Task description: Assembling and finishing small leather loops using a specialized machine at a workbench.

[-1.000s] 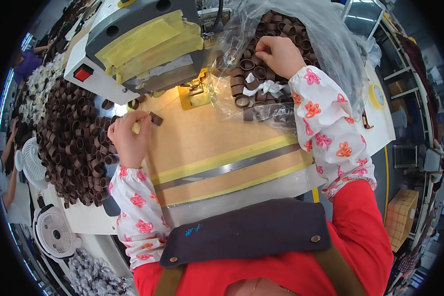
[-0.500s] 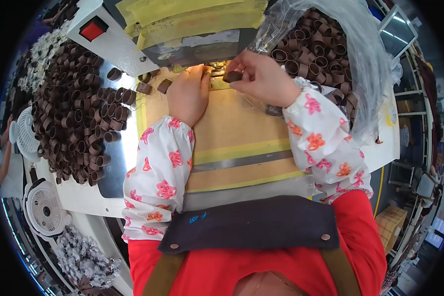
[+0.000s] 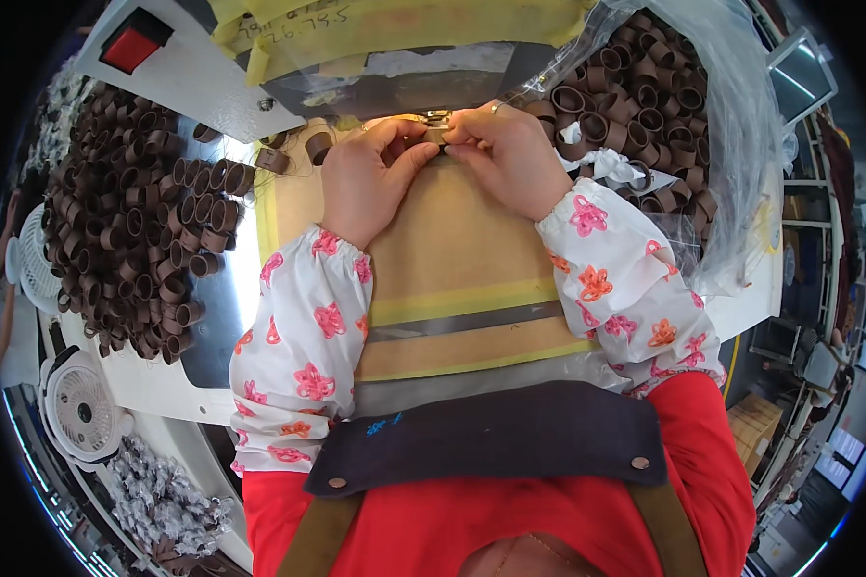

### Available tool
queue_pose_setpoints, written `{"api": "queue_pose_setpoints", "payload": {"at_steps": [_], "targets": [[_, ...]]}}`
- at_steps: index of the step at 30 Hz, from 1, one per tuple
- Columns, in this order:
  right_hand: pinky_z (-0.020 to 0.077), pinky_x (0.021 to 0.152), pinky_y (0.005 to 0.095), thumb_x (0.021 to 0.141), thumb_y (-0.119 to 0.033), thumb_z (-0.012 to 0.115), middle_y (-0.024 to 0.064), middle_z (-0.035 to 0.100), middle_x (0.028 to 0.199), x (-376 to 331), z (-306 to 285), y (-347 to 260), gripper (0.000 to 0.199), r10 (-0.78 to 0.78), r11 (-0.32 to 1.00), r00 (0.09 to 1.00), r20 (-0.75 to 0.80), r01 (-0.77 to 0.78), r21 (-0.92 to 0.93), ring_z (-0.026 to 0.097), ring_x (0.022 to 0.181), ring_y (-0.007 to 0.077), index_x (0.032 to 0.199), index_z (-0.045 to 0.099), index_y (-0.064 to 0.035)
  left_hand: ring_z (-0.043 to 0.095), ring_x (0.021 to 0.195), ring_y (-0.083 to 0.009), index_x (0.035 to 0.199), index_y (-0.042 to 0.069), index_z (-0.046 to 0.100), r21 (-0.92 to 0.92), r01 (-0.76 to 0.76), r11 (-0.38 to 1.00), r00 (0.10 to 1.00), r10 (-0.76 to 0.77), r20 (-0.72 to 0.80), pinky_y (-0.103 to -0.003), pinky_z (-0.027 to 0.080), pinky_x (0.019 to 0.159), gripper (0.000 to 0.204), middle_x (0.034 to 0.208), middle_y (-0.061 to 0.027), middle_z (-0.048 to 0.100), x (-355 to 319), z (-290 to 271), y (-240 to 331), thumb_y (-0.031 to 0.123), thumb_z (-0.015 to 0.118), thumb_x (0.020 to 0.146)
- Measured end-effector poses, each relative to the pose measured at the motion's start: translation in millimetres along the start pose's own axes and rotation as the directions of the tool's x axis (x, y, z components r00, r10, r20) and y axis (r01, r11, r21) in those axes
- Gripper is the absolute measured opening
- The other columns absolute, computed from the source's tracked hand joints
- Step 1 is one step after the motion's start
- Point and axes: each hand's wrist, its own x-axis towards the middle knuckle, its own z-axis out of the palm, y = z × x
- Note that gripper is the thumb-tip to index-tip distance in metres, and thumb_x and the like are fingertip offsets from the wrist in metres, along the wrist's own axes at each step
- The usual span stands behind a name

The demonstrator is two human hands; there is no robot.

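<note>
Your head-worn wide fisheye camera (the left one of its pair) is looking steeply down from above your dark navy cloth apron bib (image 3: 491, 438) and facing forward over the flat tan work surface with yellow bands (image 3: 462, 240). It is viewing your bare left hand (image 3: 370, 178) and bare right hand (image 3: 512, 163) from nearby, while straight edges are bending toward its rim.

both hands (image 3: 370, 183) nearly meet, bent fingers (image 3: 399, 129) and thumbs (image 3: 416, 160) close together, forearms (image 3: 308, 332) angled inward.

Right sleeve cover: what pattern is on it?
Pink and orange flowers on white; the head view shows the right sleeve cover best.
</note>
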Motion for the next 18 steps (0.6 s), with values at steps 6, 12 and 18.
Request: {"api": "queue_pose_setpoints", "payload": {"at_steps": [6, 12, 18], "targets": [[0.0424, 0.055, 0.0350, 0.073, -0.008, 0.060, 0.0157, 0.056, 0.064, 8.1, 4.3, 3.0, 0.012, -0.023, 0.987, 0.999, -0.050, 0.015, -0.160, 0.055, 0.059, 0.0288, 0.080, 0.062, 0.0013, 0.059, 0.059, -0.0209, 0.083, 0.007, 0.066, 0.186, 0.053, 0.981, 0.997, -0.044, -0.056, -0.031, 0.044, 0.054, 0.027, 0.064, -0.0059, 0.062, 6.6, 4.9, 4.9, 0.030, 0.067, 0.070], [0.0433, 0.056, 0.0353, 0.074, -0.012, 0.059, 0.0188, 0.054, 0.057, 14.5, 7.2, 5.5, 0.016, 0.009, 0.990, 0.999, -0.046, -0.015, -0.138, 0.054, 0.055, 0.0305, 0.075, 0.063, 0.0038, 0.060, 0.058, -0.0206, 0.082, 0.008, 0.068, 0.186, 0.120, 0.975, 0.991, -0.107, -0.083, -0.030, 0.045, 0.055, 0.029, 0.063, -0.0058, 0.063, 10.9, 7.7, 0.2, 0.035, 0.067, 0.069], [0.0459, 0.063, 0.0392, 0.069, -0.005, 0.058, 0.0157, 0.055, 0.074, 12.2, 9.3, 5.4, 0.007, 0.034, 0.986, 0.999, -0.042, -0.041, -0.161, 0.055, 0.071, 0.0325, 0.071, 0.055, 0.0011, 0.060, 0.058, -0.0141, 0.082, 0.005, 0.068, 0.182, 0.117, 0.976, 0.992, -0.108, -0.058, -0.026, 0.045, 0.055, 0.028, 0.065, -0.0063, 0.064, 11.2, 6.6, -1.5, 0.030, 0.069, 0.070]]}}
